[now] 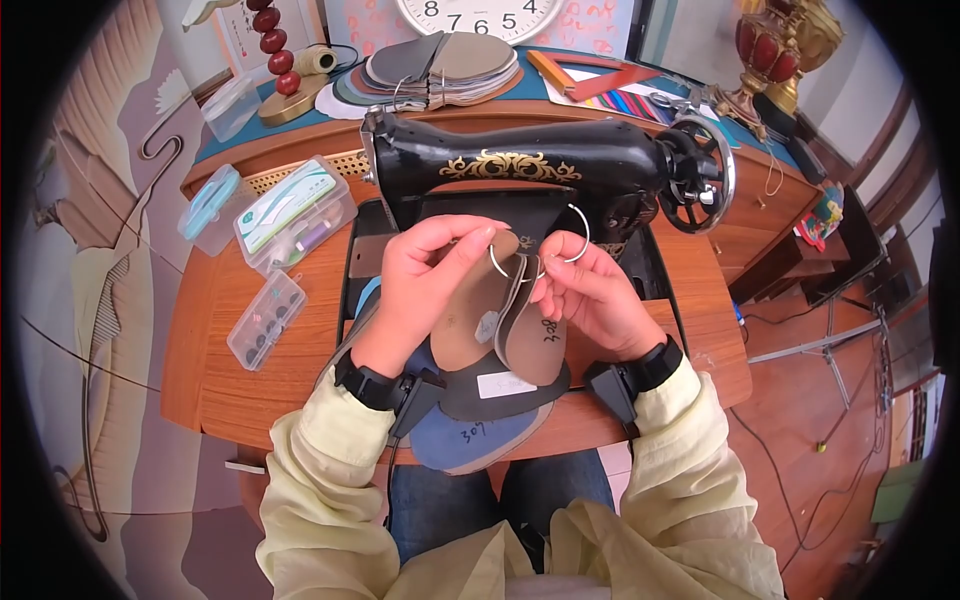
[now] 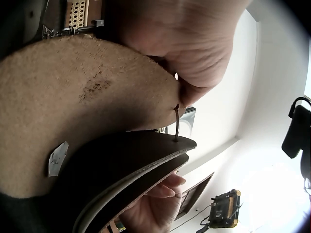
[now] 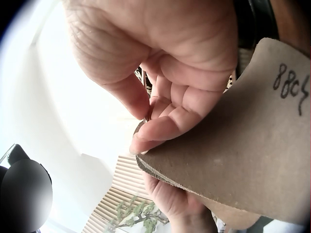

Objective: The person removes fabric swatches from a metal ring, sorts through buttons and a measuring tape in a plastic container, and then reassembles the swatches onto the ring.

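Observation:
An opened metal binder ring point(image 1: 584, 222) with hanging leather swatches is held between both hands, above the table's front part. My left hand point(image 1: 425, 270) pinches the top of a tan swatch point(image 1: 465, 320); in the left wrist view the ring passes through a hole near that swatch's tip. My right hand point(image 1: 600, 295) pinches the ring between thumb and forefinger, its other fingers against a few grey-brown swatches point(image 1: 535, 350) with handwritten numbers. Below hang a dark swatch point(image 1: 540, 400) with a white label and a blue swatch point(image 1: 460, 415).
A black sewing machine point(image 1: 520, 155) stands right behind the hands. Clear plastic boxes point(image 1: 295, 215) sit on the table point(image 1: 200, 340) at the left, one with dark bobbins. Behind the machine lie a stack of swatches point(image 1: 470, 60), a clock point(image 1: 480, 12) and a red frame point(image 1: 615, 85).

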Motion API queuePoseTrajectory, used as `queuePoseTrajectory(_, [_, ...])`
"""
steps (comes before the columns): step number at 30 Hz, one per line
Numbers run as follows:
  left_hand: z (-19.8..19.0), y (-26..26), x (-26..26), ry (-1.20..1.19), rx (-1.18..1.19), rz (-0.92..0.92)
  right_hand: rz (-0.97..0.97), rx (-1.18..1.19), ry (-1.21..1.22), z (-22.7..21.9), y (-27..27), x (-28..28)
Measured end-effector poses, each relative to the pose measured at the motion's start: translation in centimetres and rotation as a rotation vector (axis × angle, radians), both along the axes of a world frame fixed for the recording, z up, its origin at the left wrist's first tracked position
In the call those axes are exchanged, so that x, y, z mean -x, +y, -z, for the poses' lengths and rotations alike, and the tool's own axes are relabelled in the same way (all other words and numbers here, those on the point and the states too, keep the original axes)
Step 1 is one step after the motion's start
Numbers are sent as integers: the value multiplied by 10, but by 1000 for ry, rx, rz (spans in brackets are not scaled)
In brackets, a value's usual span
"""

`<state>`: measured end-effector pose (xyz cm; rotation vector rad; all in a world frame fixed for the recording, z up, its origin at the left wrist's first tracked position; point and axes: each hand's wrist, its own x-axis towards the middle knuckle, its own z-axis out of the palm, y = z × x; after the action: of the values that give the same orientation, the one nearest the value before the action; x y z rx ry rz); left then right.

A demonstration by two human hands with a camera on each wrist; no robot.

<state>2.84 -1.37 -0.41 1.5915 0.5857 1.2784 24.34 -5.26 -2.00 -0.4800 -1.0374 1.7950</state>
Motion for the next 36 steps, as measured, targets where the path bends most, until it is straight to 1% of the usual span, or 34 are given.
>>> queuePoseTrajectory(2, [1, 1, 1, 73, -78, -13, 25, -35, 19, 2, 1, 1])
queuePoseTrajectory(8, [-2, -2, 2, 82, -68, 168, 163, -109, 12, 0, 0, 6])
queuePoseTrajectory(11, [-3, -1, 0, -40, -8, 195, 187, -155, 78, 4, 2, 4])
queuePoseTrajectory(12, [-1, 1, 1, -10, 5, 166, 192, -169, 110, 4, 2, 3])
queuePoseTrajectory(14, [7, 7, 3, 49, 32, 107, 137, -195, 222, 1, 2, 0])
queuePoseTrajectory(17, [19, 15, -2, 242, 105, 37, 70, -199, 372, -2, 3, -6])
queuePoseTrajectory(20, [26, 11, 2, 614, 3, 50, 63, -178, 459, -4, 2, -12])
queuePoseTrajectory(21, [24, 10, 4, 758, -4, 89, 65, -166, 478, -4, 2, -14])
queuePoseTrajectory(24, [23, 6, 7, 843, -126, 35, 53, -169, 527, -5, 4, -17])
queuePoseTrajectory(27, [41, 11, 11, 944, -317, -127, 43, -179, 544, -3, 5, -19])
queuePoseTrajectory(30, [38, 10, 11, 924, -260, -115, 33, -174, 519, -2, 6, -18])
queuePoseTrajectory(33, [27, 12, 7, 835, 26, 72, 16, -176, 505, -1, 6, -17])
queuePoseTrajectory(36, [32, 12, 7, 832, -57, 26, 23, -166, 501, -4, 4, -16])
